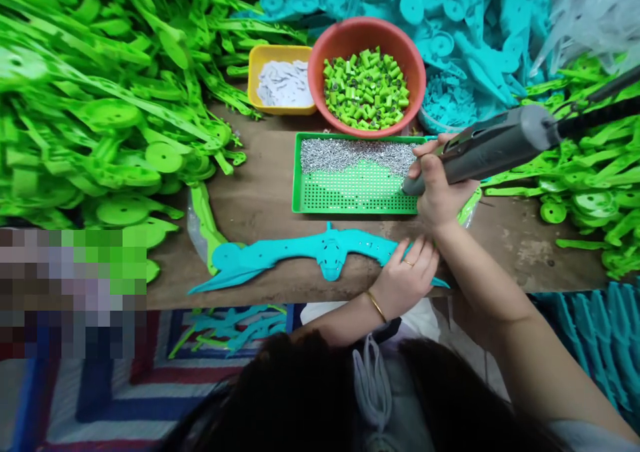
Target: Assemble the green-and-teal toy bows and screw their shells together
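Note:
My right hand [443, 192] is wrapped around a grey electric screwdriver [493, 142]. Its tip hangs over the right end of a green perforated tray [325, 205], where many small silver screws [345, 155] lie along the far side. Across the table's near edge stretches a blue plastic toy bow [293, 247] with a moulded centre piece. The fingers of my left hand [411, 269] are closed over its right limb, hiding part of it. Beneath the bow's left end, a green plastic part [203, 222] sticks out with clear film around it.
An orange-red bowl [316, 99] holds green pieces. Beside it, a yellow tub [253, 79] contains white pieces. Green parts [100, 119] pile high at left, more [590, 199] at right; blue parts [450, 19] heap behind. A person [60, 285], blurred, is at far left.

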Motion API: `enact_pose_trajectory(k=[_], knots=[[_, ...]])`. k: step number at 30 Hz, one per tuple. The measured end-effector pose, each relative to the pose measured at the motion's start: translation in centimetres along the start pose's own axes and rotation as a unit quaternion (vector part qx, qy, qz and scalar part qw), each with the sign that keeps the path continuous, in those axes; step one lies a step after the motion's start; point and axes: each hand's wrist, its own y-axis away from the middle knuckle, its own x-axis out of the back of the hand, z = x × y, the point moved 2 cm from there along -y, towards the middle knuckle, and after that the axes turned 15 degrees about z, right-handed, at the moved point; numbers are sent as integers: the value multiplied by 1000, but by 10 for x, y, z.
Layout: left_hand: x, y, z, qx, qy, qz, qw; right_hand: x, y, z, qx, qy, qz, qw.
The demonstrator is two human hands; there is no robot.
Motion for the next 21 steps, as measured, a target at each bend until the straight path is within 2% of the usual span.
enact_pose_trajectory(k=[2,6,10,14,18,21], knots=[[-1,1,0,2,3,17,1000,1,2,3,-1,6,-11,1000],[-2,4,-1,-2,8,15,1000,4,4,4,2,19,-17,1000],[-2,5,0,-7,5,-1,1000,6,6,6,1,22,-16,1000],[-2,2,-1,-6,1,-36,999,3,8,4,-6,24,-47,999],[6,-2,0,10,-5,-75,997,6,-3,-21,11,-16,-38,999],[19,4,3,2,5,-84,996,29,-26,-51,68,-72,3,995]])
